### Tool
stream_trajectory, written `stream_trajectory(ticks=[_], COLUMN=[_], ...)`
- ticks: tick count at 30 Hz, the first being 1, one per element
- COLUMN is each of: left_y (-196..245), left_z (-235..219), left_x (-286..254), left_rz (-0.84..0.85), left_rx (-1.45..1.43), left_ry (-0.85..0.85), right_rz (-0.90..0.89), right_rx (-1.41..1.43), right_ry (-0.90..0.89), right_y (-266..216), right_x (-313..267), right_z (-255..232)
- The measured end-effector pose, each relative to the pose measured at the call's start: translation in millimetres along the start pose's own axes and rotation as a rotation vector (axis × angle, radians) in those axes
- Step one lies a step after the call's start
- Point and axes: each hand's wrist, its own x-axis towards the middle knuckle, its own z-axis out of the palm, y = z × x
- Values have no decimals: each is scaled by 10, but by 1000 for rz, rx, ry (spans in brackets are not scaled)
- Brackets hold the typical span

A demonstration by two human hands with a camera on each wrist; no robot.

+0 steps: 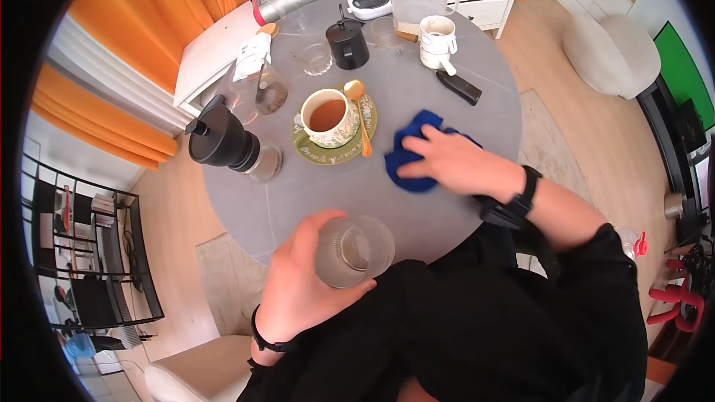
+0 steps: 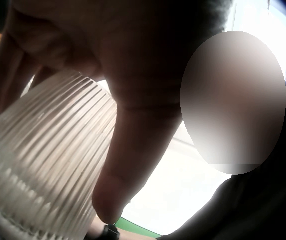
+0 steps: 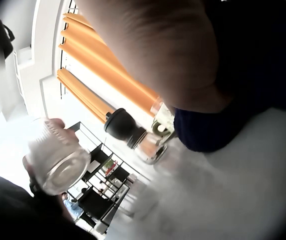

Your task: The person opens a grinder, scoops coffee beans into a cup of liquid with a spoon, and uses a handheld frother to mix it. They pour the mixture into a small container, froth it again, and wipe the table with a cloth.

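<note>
Head view: we find the right hand (image 1: 450,164) pressing flat on a crumpled blue cloth (image 1: 408,156) at centre frame, on the round grey table (image 1: 313,201). It should keep even pressure and clear the saucer.

Left wrist view: the left hand (image 2: 133,100) grasps a ribbed clear glass (image 2: 43,165), lower left.

Right wrist view: the cloth appears dark, soft and bunched under the palm.
</note>
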Motion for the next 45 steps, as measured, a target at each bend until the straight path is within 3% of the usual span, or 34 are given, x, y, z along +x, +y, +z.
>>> stream_trajectory(ticks=[1,5,6,7,8,9,11,14,16,21,25,29,32,35,38,39,40,43,45], left_y=[13,41,30,31,50,43,22,40,56,39,24,-2,-38,-85,-124,-122,-116,-116,-89], left_z=[-10,-102,-122,-135,-142,-151,-166,-186,-210,-277,-273,-254,-249,-259,-256,-242,-221,-202,-210], left_x=[-2,-99,-129,-156,-165,-166,-148,-146,-173,-352,-424,-380,-325,-293,-245,-227,-191,-3,40], left_rz=[13,-18,-45,-70,-80,-75,-46,-28,-13,-26,-81,-87,-44,-22,-31,-27,-33,-19,-35], left_rx=[-2,-6,-11,-16,12,11,-4,11,8,21,50,42,17,-8,32,30,34,32,37], left_ry=[9,13,34,56,81,84,111,149,163,183,166,138,119,108,96,91,93,100,69], right_rz=[-51,46,177,447,727,730,837,597,455,86,-17,48,121,251,602,900,990,1070,877], right_rx=[11,129,92,-48,-435,-439,-575,-260,-85,-165,-122,3,27,-25,-283,-405,-709,-603,-495], right_ry=[-24,-272,-396,-591,-746,-744,-501,-9,74,245,160,-26,-40,57,95,-109,-215,19,328], right_y=[-84,-15,61,87,97,85,-4,-411,-562,-836,-802,-757,-725,-571,-189,-105,164,-47,-355], right_x=[-156,-967,-1159,-1287,-1339,-1371,-1335,-972,-670,-21,243,219,-98,-686,-1446,-1612,-1940,-1923,-1561], right_z=[-87,-433,-583,-706,-638,-650,-820,-969,-819,-145,358,290,186,-24,-194,-292,-149,-536,-651])
